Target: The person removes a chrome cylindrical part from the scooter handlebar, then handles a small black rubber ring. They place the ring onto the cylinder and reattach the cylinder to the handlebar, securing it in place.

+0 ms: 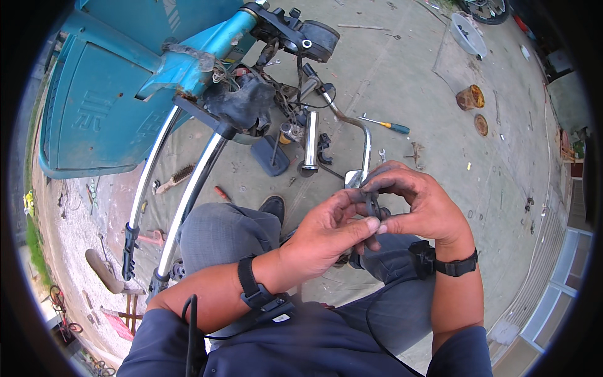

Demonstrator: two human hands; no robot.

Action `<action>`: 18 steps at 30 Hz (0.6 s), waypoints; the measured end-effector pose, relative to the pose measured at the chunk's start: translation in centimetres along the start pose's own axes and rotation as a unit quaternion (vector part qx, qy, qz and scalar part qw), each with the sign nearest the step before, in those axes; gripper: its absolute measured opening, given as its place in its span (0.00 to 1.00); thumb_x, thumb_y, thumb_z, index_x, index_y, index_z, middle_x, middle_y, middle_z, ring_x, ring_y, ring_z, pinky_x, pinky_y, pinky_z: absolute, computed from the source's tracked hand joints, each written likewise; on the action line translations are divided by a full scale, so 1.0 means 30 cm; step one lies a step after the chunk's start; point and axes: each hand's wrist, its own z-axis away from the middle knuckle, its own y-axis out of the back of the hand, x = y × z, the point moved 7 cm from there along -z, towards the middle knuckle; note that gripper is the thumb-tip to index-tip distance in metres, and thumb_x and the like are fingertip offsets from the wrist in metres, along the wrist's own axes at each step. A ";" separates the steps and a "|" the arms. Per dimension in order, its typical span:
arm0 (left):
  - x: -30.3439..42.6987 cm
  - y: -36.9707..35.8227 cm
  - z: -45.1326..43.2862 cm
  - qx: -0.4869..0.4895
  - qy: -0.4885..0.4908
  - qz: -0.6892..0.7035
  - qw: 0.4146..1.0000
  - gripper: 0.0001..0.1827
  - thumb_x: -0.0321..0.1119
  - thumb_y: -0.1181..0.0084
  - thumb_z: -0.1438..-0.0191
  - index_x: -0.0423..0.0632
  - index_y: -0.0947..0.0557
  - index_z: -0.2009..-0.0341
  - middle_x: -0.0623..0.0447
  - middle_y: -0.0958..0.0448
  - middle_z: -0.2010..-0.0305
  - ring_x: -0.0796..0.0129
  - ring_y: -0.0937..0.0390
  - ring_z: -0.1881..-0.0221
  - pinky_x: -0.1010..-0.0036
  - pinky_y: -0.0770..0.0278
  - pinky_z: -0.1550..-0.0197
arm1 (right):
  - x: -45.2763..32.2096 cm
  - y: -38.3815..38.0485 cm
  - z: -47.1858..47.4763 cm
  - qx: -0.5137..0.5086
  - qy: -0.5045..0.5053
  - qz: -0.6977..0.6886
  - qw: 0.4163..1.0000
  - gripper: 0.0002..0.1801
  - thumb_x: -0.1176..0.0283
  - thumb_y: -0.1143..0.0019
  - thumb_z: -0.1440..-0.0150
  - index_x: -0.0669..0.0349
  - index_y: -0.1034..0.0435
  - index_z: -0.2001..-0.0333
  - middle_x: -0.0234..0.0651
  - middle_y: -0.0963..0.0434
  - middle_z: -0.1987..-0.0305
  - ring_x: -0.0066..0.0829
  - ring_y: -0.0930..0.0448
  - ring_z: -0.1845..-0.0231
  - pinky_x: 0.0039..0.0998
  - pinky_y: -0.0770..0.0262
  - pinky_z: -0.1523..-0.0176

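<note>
A small dark ring-like part (372,205) is held in front of me between the fingertips of my left hand (325,226) and my right hand (419,202). Grime covers the fingers, which hide much of the part, so its exact kind cannot be told. Just beyond the hands, a bent chrome handlebar tube (366,141) lies on the ground. Ahead and to the left stands the front end of a motor vehicle with a blue front panel (99,118). Its chrome fork tubes (191,198) slant down beside my left knee.
A screwdriver (395,127), a wire brush (176,179), a small wrench (382,154) and a rear-view mirror (270,155) lie on the green ground sheet. Farther right are a rusty can (470,97) and a plastic basin (468,35). An instrument housing (320,41) juts from the fork top.
</note>
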 end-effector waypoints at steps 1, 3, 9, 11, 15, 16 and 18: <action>0.001 0.001 0.000 0.000 0.000 0.001 1.000 0.25 0.34 0.43 0.35 0.42 0.35 0.37 0.48 0.23 0.49 0.66 0.19 0.60 0.75 0.24 0.61 | -0.004 0.000 0.000 0.004 0.012 0.000 1.000 0.29 0.71 0.24 0.57 0.64 0.25 0.49 0.39 0.23 0.49 0.36 0.24 0.46 0.35 0.28 0.42; 0.004 0.002 0.000 0.007 0.001 0.000 1.000 0.25 0.35 0.44 0.35 0.42 0.35 0.38 0.48 0.23 0.50 0.66 0.19 0.60 0.75 0.23 0.61 | 0.001 -0.004 0.000 0.002 0.003 -0.008 1.000 0.29 0.71 0.24 0.57 0.64 0.25 0.49 0.39 0.23 0.50 0.36 0.24 0.46 0.35 0.28 0.42; 0.070 0.010 0.031 0.047 -0.050 -0.013 0.998 0.23 0.33 0.45 0.35 0.41 0.34 0.39 0.48 0.24 0.49 0.66 0.19 0.59 0.72 0.22 0.59 | 0.002 -0.003 -0.010 0.026 -0.026 -0.108 0.993 0.30 0.70 0.29 0.50 0.66 0.28 0.43 0.40 0.22 0.46 0.34 0.22 0.44 0.35 0.28 0.39; 0.118 0.007 0.057 0.037 -0.111 -0.009 0.993 0.23 0.29 0.46 0.36 0.40 0.35 0.39 0.47 0.24 0.49 0.66 0.20 0.58 0.71 0.21 0.57 | 0.014 -0.004 -0.035 0.061 -0.049 -0.157 0.985 0.29 0.68 0.33 0.45 0.66 0.30 0.41 0.40 0.21 0.45 0.34 0.22 0.44 0.34 0.28 0.39; 0.179 -0.012 0.108 0.009 -0.196 -0.094 0.976 0.24 0.24 0.44 0.40 0.39 0.34 0.40 0.48 0.25 0.50 0.67 0.21 0.57 0.70 0.21 0.54 | 0.038 -0.051 -0.144 0.099 -0.076 -0.123 0.985 0.27 0.62 0.43 0.36 0.66 0.31 0.38 0.40 0.22 0.44 0.31 0.21 0.45 0.33 0.25 0.43; 0.193 -0.020 0.121 -0.008 -0.222 -0.114 0.968 0.25 0.23 0.43 0.41 0.39 0.34 0.40 0.48 0.25 0.50 0.67 0.21 0.57 0.69 0.21 0.54 | 0.053 -0.074 -0.183 0.106 -0.094 -0.107 0.984 0.28 0.59 0.43 0.35 0.66 0.33 0.37 0.40 0.22 0.43 0.30 0.22 0.45 0.33 0.25 0.44; 0.214 -0.030 0.143 -0.016 -0.276 -0.111 0.955 0.26 0.24 0.37 0.44 0.39 0.31 0.42 0.54 0.26 0.57 0.77 0.25 0.62 0.78 0.26 0.58 | 0.078 -0.137 -0.280 0.111 -0.106 -0.096 0.983 0.31 0.55 0.45 0.34 0.64 0.35 0.35 0.40 0.23 0.42 0.29 0.22 0.46 0.31 0.23 0.47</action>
